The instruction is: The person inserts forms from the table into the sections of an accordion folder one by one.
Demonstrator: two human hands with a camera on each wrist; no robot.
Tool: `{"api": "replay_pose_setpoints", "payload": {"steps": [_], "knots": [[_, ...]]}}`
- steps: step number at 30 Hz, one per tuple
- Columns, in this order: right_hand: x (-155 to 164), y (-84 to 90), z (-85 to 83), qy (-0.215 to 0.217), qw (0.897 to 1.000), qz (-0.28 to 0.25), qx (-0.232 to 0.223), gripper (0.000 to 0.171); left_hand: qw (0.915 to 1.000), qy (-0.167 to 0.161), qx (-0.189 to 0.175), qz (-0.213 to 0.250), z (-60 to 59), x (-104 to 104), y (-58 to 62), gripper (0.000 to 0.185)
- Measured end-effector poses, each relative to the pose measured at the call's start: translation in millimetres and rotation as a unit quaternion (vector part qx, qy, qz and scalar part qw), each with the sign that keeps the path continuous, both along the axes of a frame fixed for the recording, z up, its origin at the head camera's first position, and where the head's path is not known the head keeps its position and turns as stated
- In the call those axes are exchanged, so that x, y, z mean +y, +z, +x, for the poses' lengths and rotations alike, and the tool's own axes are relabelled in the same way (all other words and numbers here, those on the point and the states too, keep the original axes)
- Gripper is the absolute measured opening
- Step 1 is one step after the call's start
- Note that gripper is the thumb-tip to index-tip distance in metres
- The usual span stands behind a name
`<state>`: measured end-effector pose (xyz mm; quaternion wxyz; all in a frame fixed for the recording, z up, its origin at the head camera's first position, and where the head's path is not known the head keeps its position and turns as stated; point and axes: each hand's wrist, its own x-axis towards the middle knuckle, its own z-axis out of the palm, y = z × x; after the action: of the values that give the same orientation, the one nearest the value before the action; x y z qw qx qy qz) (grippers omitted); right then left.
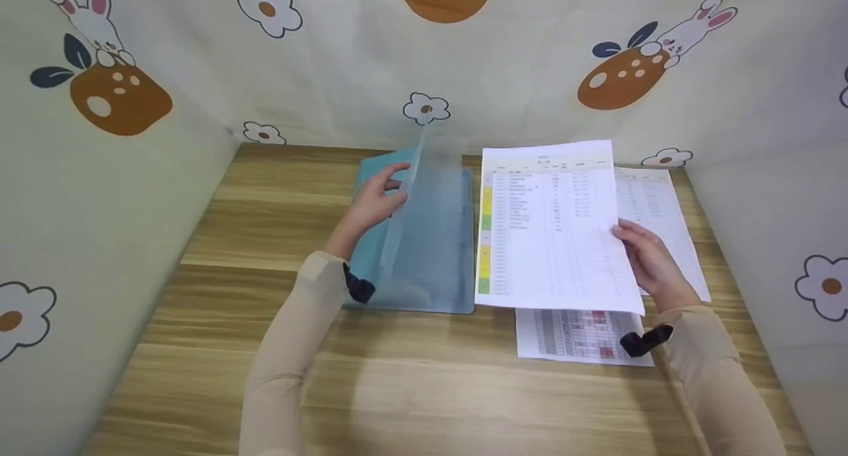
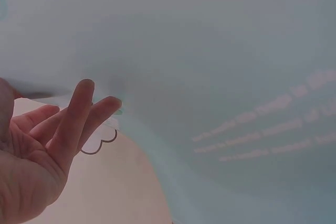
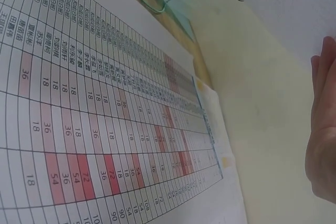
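Observation:
A translucent blue plastic folder (image 1: 430,264) lies on the table with its clear cover raised in the middle. My left hand (image 1: 381,201) is at the raised cover, its fingers extended against the film. In the left wrist view the left hand (image 2: 47,150) shows long, loosely spread fingers beside the cover (image 2: 210,77). My right hand (image 1: 649,257) pinches the right edge of a printed sheet (image 1: 550,244) with a coloured left column, held above other papers. The right hand (image 3: 323,129) shows only partly in the right wrist view.
Under the held sheet lies a paper with a red-shaded table (image 1: 583,337), seen closely as a number chart (image 3: 105,114). Another printed sheet (image 1: 662,224) lies to its right. Patterned cloth walls (image 1: 331,78) enclose the wooden table (image 1: 238,297) at the back and sides.

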<state>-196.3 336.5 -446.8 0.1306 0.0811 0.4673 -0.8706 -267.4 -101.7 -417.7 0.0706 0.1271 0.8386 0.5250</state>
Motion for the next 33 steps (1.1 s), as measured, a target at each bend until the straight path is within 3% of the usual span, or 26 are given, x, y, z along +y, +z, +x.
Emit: {"api": "replay_pose_setpoints", "payload": {"steps": [7,28,33], "knots": [[-7.8,2.1,-2.8,0.008,1.0,0.003,0.011,0.024,0.9999,0.012,-0.004,0.003,-0.9,0.4,-1.3,0.05],[-32.8,18.0,-13.1,0.021,0.999,0.021,0.012,0.018,1.0,0.0,-0.004,0.005,0.9,0.3,-0.9,0.048],[-40.7,19.4,-16.5,0.009,1.0,0.002,0.016,0.018,1.0,0.006,-0.003,0.002,1.4,1.1,0.0,0.049]]}}
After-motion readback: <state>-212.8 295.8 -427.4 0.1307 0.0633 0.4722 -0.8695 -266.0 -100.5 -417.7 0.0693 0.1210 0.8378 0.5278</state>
